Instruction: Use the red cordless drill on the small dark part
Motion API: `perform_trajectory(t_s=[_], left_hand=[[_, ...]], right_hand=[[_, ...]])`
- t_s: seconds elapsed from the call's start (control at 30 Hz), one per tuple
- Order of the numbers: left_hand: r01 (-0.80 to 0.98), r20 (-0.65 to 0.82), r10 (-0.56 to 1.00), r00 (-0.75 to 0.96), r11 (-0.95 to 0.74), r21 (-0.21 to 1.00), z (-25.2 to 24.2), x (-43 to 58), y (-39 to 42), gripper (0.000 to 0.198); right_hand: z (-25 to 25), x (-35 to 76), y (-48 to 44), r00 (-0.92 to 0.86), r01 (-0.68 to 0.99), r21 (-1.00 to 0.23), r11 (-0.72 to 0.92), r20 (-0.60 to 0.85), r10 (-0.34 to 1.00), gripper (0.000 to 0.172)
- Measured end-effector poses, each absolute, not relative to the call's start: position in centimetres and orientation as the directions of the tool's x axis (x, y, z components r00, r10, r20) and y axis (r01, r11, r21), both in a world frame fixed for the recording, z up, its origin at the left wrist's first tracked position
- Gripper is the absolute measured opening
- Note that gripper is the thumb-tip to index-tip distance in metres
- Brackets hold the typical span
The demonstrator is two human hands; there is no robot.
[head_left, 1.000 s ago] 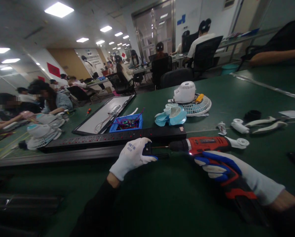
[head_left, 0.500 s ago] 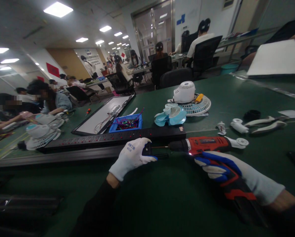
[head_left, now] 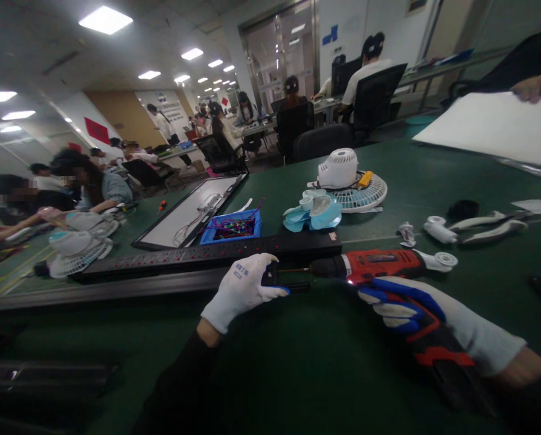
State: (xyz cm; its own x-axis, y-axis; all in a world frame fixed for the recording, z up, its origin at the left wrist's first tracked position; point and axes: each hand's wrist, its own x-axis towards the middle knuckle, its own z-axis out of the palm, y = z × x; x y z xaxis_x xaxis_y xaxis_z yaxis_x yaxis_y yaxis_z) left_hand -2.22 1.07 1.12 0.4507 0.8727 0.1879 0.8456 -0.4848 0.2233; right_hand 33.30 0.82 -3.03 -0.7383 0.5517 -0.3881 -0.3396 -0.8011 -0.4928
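Observation:
My left hand [head_left: 246, 283], in a white glove with blue palm, is closed round the black end piece [head_left: 270, 275] of a long black bar [head_left: 130, 293] lying on the green table. My right hand [head_left: 410, 305], gloved alike, grips the handle of a red and black cordless drill [head_left: 381, 266]. The drill lies level, pointing left, its small light lit. Its thin bit [head_left: 300, 270] reaches to the end piece; whether a screw sits at the tip is too small to tell. Just behind the bar runs a black power strip [head_left: 175, 260] with small red dots.
Behind the strip are a blue bin [head_left: 256, 223] of wires, a framed panel [head_left: 180, 211], light-blue fan blades [head_left: 313, 211] and a white fan [head_left: 340, 172]. Pliers [head_left: 492, 228] lie at right. Another person's hand [head_left: 537, 87] holds a white sheet [head_left: 492, 127]. Several people sit beyond.
The other person's white sheet has shifted left and down at the upper right, and more of that hand shows. My hands, the drill and the bar have hardly moved.

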Motion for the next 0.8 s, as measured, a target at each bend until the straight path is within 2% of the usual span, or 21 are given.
perform_trajectory(t_s=[0.37, 0.8], left_hand=[[0.844, 0.192, 0.868, 0.457, -0.492, 0.214, 0.76, -2.38, 1.23, 0.068], [0.85, 0.199, 0.872, 0.447, -0.483, 0.208, 0.8, -2.29, 1.14, 0.068]], right_hand=[[-3.35, 33.23, 1.22, -0.774, -0.318, -0.477, -0.819, -0.368, 0.515, 0.036], [-3.78, 33.42, 1.07, -0.767, -0.336, -0.504, -0.796, -0.345, 0.541, 0.035]])
